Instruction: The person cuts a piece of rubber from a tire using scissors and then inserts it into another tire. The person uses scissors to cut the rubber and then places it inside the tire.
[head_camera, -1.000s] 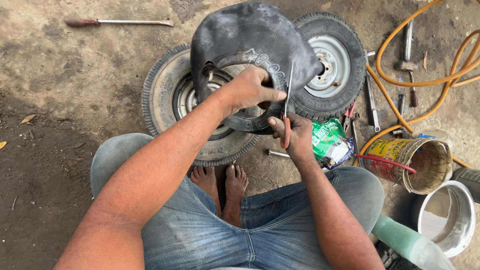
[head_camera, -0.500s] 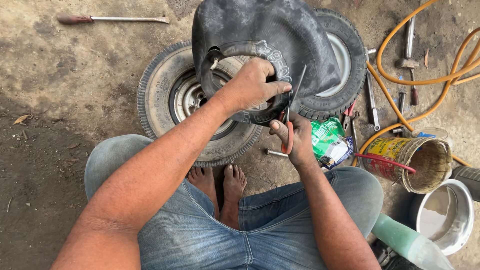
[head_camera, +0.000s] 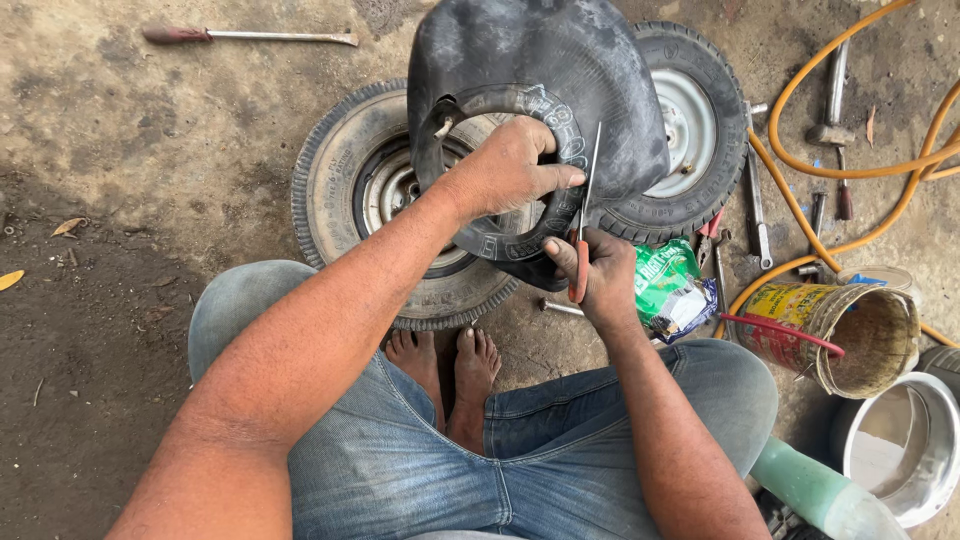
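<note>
My left hand (head_camera: 512, 168) grips the lower edge of a black rubber inner tube (head_camera: 540, 80) and holds it upright in front of me. My right hand (head_camera: 600, 275) holds scissors with red-orange handles (head_camera: 581, 235), their blades pointing up against the tube just right of my left fingers. Behind the tube lie two small wheels: one with a worn tyre (head_camera: 345, 170) on the left, one with a grey rim (head_camera: 690, 130) on the right. I squat with bare feet (head_camera: 445, 365) near the left wheel.
An orange hose (head_camera: 800, 160) loops at the right among hand tools (head_camera: 755, 200). A green packet (head_camera: 665, 285), a rusty tin with a red handle (head_camera: 850, 335), a metal bowl (head_camera: 905, 450) and a green bottle (head_camera: 810, 490) lie at lower right. A long screwdriver (head_camera: 250, 36) lies top left.
The tube has been drawn a little closer and lower. My right hand has raised the scissors so the blades rest against the tube's edge.
</note>
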